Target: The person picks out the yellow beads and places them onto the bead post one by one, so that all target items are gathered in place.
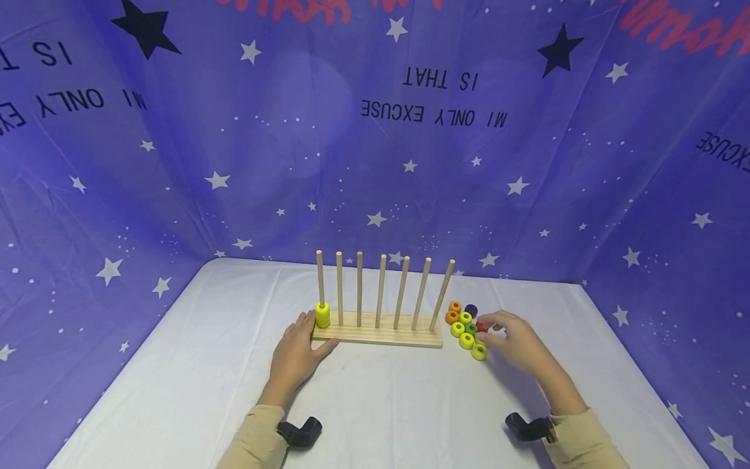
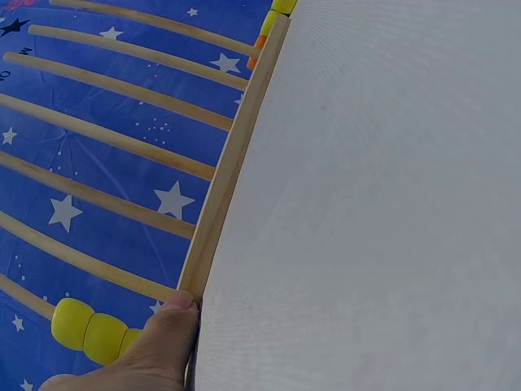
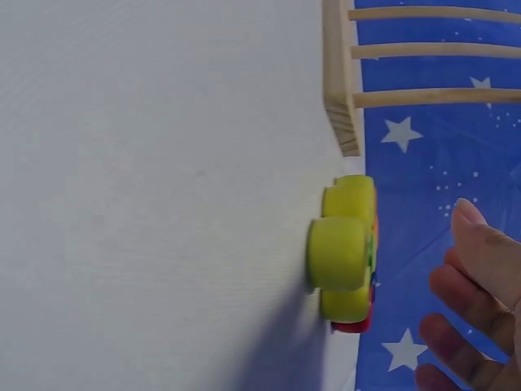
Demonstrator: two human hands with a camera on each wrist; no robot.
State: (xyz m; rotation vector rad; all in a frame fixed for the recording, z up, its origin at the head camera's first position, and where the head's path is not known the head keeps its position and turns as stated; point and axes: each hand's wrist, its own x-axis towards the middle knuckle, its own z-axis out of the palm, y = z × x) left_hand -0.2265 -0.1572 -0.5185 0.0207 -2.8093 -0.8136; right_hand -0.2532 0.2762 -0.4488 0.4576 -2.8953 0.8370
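Note:
A wooden peg board [image 1: 375, 337] with a row of several upright pegs stands on the table. Yellow beads [image 1: 322, 316] are stacked at the foot of its leftmost peg. My left hand [image 1: 295, 358] holds the board's left end, the thumb [image 2: 175, 314] on its front edge. To the right of the board lies a cluster of loose beads: yellow [image 1: 479, 352], orange [image 1: 453, 317], green [image 1: 471, 329], red [image 1: 482, 326] and dark blue [image 1: 471, 310]. Over the cluster's right side is my right hand [image 1: 518, 342], its loosely bent fingers [image 3: 460, 289] apart with nothing between them.
A white cloth [image 1: 398, 404] covers the table. Blue curtains [image 1: 375, 156] printed with stars and lettering rise behind it and along both sides. Each wrist carries a black mount [image 1: 301, 432] near the sleeve.

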